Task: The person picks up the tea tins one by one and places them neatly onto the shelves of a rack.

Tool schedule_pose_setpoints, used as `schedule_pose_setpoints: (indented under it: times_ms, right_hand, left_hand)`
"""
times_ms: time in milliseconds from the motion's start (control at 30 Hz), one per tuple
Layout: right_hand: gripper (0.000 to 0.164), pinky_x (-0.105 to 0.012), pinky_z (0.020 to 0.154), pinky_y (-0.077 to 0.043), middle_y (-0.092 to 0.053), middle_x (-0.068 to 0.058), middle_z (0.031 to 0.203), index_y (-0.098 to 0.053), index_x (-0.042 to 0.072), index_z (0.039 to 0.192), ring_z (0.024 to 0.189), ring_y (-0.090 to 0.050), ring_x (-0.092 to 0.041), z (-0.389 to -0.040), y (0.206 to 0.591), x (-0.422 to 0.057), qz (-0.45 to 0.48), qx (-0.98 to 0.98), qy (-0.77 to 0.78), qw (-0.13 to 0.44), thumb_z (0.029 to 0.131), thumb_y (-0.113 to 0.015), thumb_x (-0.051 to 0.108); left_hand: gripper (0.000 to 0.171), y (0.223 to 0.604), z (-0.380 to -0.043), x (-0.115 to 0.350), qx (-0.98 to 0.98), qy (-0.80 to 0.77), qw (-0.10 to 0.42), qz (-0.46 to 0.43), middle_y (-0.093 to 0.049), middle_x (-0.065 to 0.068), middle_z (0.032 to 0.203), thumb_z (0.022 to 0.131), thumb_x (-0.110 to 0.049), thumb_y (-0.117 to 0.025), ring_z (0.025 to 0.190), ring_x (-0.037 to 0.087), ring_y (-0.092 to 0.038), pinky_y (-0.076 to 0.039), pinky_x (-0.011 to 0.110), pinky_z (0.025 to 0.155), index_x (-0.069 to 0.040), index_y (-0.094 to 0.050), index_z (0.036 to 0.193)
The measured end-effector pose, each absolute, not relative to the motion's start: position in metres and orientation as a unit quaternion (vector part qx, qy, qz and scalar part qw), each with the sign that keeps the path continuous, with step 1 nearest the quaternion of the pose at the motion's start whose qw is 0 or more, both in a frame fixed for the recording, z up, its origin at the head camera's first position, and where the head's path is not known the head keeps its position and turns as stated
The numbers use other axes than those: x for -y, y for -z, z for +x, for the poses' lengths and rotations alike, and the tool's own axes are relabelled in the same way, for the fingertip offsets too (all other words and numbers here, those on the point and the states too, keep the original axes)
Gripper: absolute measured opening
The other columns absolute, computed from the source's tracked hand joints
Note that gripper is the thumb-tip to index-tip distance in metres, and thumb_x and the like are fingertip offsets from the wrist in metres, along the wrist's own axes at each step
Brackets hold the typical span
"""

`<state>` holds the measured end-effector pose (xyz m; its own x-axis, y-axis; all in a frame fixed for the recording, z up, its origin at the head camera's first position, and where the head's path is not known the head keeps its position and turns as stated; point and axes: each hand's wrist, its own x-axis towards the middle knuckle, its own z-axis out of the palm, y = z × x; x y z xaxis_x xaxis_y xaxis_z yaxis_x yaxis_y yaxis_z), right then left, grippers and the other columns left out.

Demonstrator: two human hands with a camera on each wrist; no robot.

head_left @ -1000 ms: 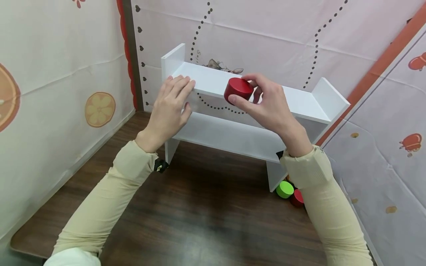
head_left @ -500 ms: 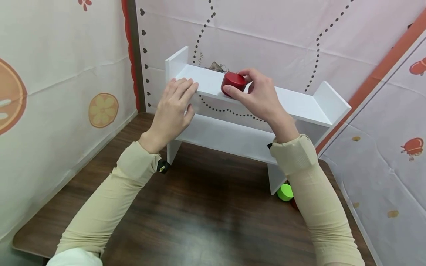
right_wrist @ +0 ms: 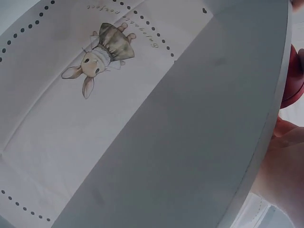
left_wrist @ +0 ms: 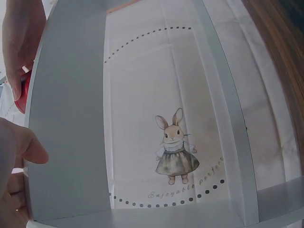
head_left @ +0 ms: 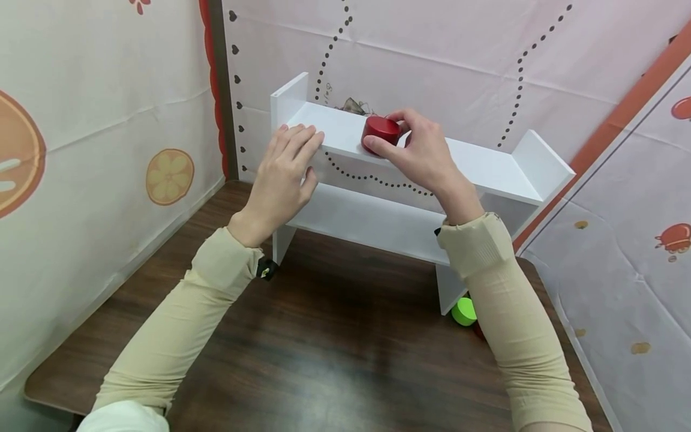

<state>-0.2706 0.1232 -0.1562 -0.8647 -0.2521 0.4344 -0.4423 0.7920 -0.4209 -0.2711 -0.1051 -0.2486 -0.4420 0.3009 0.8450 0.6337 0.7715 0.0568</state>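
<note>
My right hand (head_left: 426,150) holds a short red round tin (head_left: 381,133) between thumb and fingers, at the top board of a white two-tier shelf (head_left: 480,165). The tin stands upright over the board's front edge. In the right wrist view the red tin (right_wrist: 293,80) shows partly beyond the board's edge. My left hand (head_left: 278,180) rests its fingers, nearly straight, on the front edge of the top board near the left end panel. In the left wrist view the left thumb (left_wrist: 33,148) lies by the board's underside.
A bright green round tin (head_left: 463,312) stands on the dark wooden table (head_left: 324,360) beside the shelf's right leg, with a red one (head_left: 478,330) mostly hidden behind my right sleeve. Printed cloth walls (head_left: 432,72) enclose the table behind and on both sides.
My right hand has moved the red tin slightly left and back, from in front of the top board to over it. The left hand has stayed on the board's edge.
</note>
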Motion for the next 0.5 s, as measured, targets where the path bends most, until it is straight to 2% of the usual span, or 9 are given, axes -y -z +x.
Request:
schedule_pose_setpoints:
  times_ms: [200, 500]
  right_hand:
    - [0.06, -0.028, 0.066, -0.041, -0.058, -0.002, 0.103, -0.051, 0.015, 0.124, 0.083, -0.049, -0.016, -0.269, 0.155, -0.124, 0.188, 0.933, -0.252, 0.175, 0.078, -0.061, 0.053]
    - [0.069, -0.03, 0.074, -0.043, -0.058, -0.005, 0.11, -0.043, 0.017, 0.131, 0.093, -0.048, -0.017, -0.26, 0.152, -0.129, 0.189, 0.936, -0.249, 0.163, 0.077, -0.06, 0.056]
  left_hand:
    - [0.051, 0.249, -0.271, 0.104, 0.828, 0.187, 0.448, -0.282, -0.048, 0.015, 0.134, 0.08, -0.002, -0.055, 0.129, 0.029, -0.036, -0.01, 0.034, 0.116, -0.002, -0.048, 0.131]
    - [0.052, 0.249, -0.272, 0.103, 0.822, 0.187, 0.458, -0.283, -0.049, 0.016, 0.133, 0.077, 0.001, -0.055, 0.128, 0.029, -0.037, -0.011, 0.034, 0.116, -0.001, -0.05, 0.129]
